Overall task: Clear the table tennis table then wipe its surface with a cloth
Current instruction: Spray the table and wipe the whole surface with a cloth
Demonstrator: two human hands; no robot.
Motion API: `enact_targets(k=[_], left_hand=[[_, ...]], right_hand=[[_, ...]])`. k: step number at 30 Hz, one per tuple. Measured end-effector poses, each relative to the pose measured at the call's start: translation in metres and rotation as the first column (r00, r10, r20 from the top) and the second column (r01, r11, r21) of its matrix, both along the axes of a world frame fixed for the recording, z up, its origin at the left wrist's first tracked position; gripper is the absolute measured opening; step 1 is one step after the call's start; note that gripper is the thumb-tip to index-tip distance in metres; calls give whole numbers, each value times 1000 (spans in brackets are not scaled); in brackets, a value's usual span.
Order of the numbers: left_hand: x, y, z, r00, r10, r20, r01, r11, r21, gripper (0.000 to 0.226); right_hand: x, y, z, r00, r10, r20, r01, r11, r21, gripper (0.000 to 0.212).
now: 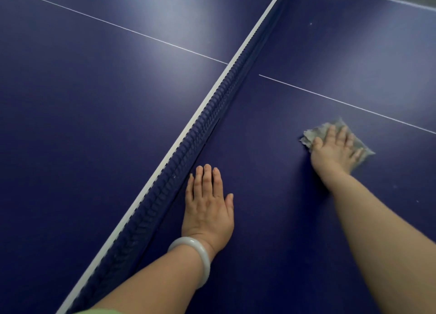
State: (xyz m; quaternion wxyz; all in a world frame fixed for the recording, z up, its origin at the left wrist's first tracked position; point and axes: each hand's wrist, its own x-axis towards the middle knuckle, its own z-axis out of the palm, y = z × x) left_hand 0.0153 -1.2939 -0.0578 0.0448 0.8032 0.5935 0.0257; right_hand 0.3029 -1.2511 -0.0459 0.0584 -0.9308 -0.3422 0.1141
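Wiping under way on the table tennis table, with nothing left on the blue surface in view, so the clearing step judged done. Right hand stretched well out, fingers spread and nearly straight, pressing flat on the cloth rather than gripping it; cloth trapped between palm and tabletop, just this side of the white centre line on the half right of the net. Left hand open too, fingers together and straight, resting palm-down on the bare surface just beside the net, holding nothing, apparently as a brace for the reach. Pale bangle on that wrist. Risks from here: cloth slipping out from under an open palm on a fast stroke, since no finger curls round it; bunching of the loose edges, leaving streaks or missed strips; a sweep toward the net snagging the mesh or dragging grit into the gap at its foot; the bracing palm leaving fresh prints on a patch already wiped; the bangle perhaps knocking or scuffing the paint should the wrist drop. A few pale specks visible on the surface to the right, near the forearm, easily skipped. Cloth itself grey, thin, crumpled and ragged at the edges, mostly hidden beneath the hand; possibly damp, though too blurred to tell. Tabletop deep blue, smooth, faintly glossy with soft patches of reflected light.
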Motion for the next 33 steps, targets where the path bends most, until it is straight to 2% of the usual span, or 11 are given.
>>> enact_targets(k=[3, 7, 9, 12, 15, 18, 20, 22, 26, 28, 33], left_hand=[[0, 1, -2, 1000, 0, -11, 0, 1000, 10, 65], [1, 1, -3, 1000, -13, -6, 13, 1000, 28, 66], [1, 2, -2, 1000, -10, -16, 10, 1000, 22, 67], [1, 1, 0, 1000, -16, -11, 16, 1000, 8, 65], [0, 0, 2, 1000, -25, 0, 25, 999, -21, 66], [0, -2, 5, 1000, -25, 8, 25, 999, -30, 67], [-1, -2, 6, 999, -27, 17, 28, 999, -42, 67], [0, -3, 6, 999, -35, 25, 36, 999, -36, 67], [-1, -4, 6, 998, -29, 51, 30, 999, -26, 66], [-1, -4, 6, 998, -25, 59, 27, 999, -30, 65], [-3, -5, 7, 995, -54, 80, 57, 998, -28, 63]], right_hand=[[-70, -29, -8, 923, 378, 76, -383, 921, 76, 61], [-93, -105, -5, 616, 784, 80, -788, 616, 26, 61], [-54, -124, -9, 672, 730, 123, -738, 674, 29, 61], [1, -133, -11, 966, 234, 111, -239, 970, 35, 67], [-18, -132, -7, 996, -65, 64, 63, 997, 32, 61], [-82, -150, -8, 953, 277, 124, -289, 953, 90, 61], [-113, -184, -7, 795, 594, 125, -603, 796, 52, 60], [-100, -214, -7, 706, 703, 89, -706, 708, 13, 58], [-27, -246, -5, 956, 287, 63, -290, 956, 37, 63], [-18, -246, -5, 988, 143, 63, -143, 990, 5, 69], [-24, -243, -2, 985, 156, 72, -156, 988, -16, 73]])
